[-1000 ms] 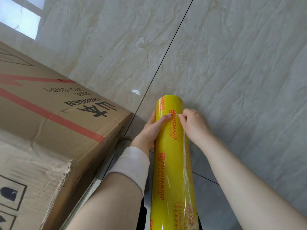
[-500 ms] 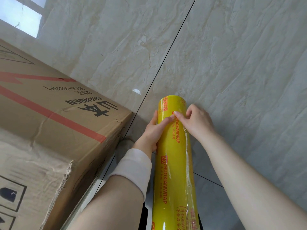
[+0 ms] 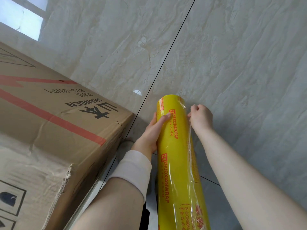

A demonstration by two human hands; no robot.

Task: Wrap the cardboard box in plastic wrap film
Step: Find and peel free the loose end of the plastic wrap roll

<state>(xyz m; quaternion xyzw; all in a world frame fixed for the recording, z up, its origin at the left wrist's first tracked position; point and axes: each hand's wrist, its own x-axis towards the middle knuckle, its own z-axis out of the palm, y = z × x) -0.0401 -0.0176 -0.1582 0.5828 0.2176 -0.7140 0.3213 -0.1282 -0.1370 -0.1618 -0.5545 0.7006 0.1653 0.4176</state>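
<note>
A long yellow roll of plastic wrap film (image 3: 176,156) with red lettering stands on end in front of me. My left hand (image 3: 152,130) grips its upper left side, thumb across the front. My right hand (image 3: 200,117) is at the roll's upper right edge, fingers pinched on the loose clear edge of the film (image 3: 190,146), which lifts slightly off the roll. The large cardboard box (image 3: 54,123) with red stripes and black print fills the left side, close beside my left arm; its near top flap is torn.
Pale marbled floor tiles (image 3: 232,63) with dark grout lines spread behind and to the right of the roll. A bright window reflection (image 3: 20,19) lies on the floor at the upper left. A white sleeve cuff (image 3: 132,168) covers my left wrist.
My right hand has slid from the front of the roll to its right edge and closed into a pinch on the film's loose edge. My left hand keeps its grip.
</note>
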